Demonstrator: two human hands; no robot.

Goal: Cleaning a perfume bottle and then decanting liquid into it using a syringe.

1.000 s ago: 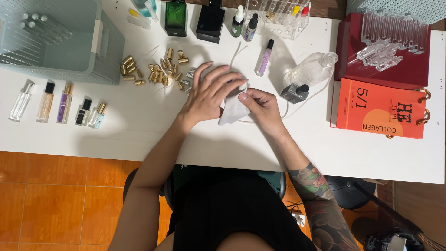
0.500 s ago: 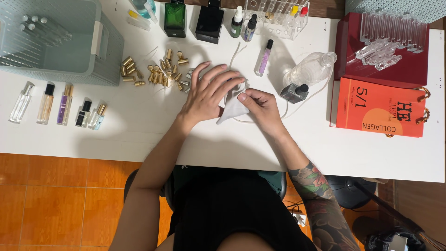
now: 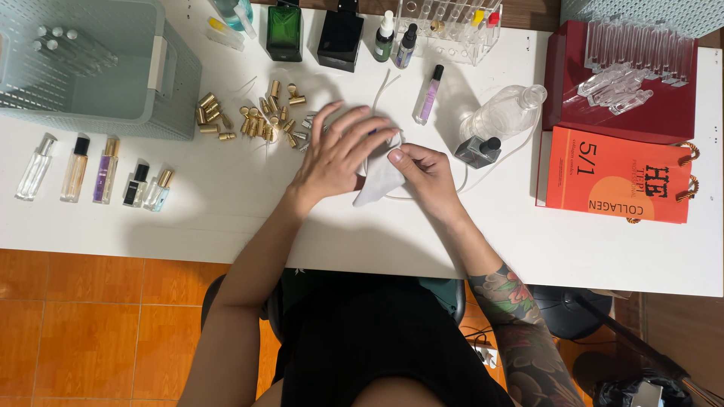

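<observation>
A white cloth (image 3: pixel 379 183) was pinched by the right hand (image 3: pixel 424 175). The left hand (image 3: pixel 337 154) was laid flat over it, fingers spread, gold caps (image 3: pixel 253 114) scattered just beside.

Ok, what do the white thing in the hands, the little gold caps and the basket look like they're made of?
White piece: soft cloth or tissue, matte; it creases under the left hand and right hand. Gold caps: shiny, probably metal or metallised plastic. Basket: pale green moulded plastic with perforated walls.

Item under white cloth (image 3: pixel 379 183) hidden
</observation>
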